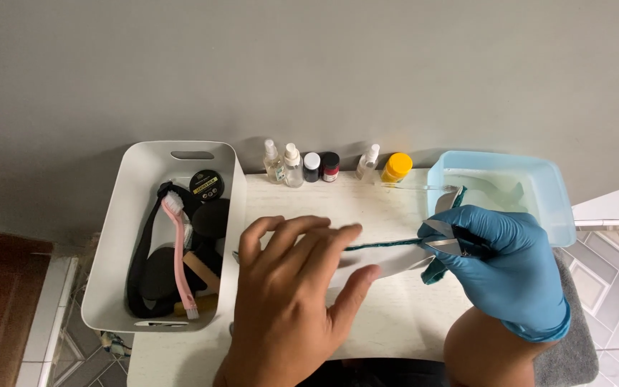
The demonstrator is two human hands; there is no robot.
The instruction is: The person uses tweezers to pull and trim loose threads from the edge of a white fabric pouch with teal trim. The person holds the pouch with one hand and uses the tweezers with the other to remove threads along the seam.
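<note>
My bare left hand (288,301) lies over a white flat-looking object (395,262) on the white table (395,322), fingers on top and thumb against its near edge. A thin teal lace (381,246) runs from under those fingers to my right hand (503,265), which wears a blue glove. The gloved fingers pinch the lace together with a small grey-white piece. The lace's loose end hangs below the glove, and another teal stretch rises toward the tub. Most of the white object is hidden by my left hand.
A white bin (109,287) at the left holds a pink brush (179,251), a round black tin (206,184) and dark items. Small spray bottles (293,166) and a yellow-capped jar (397,167) line the wall. A light blue tub (560,193) of water stands at right.
</note>
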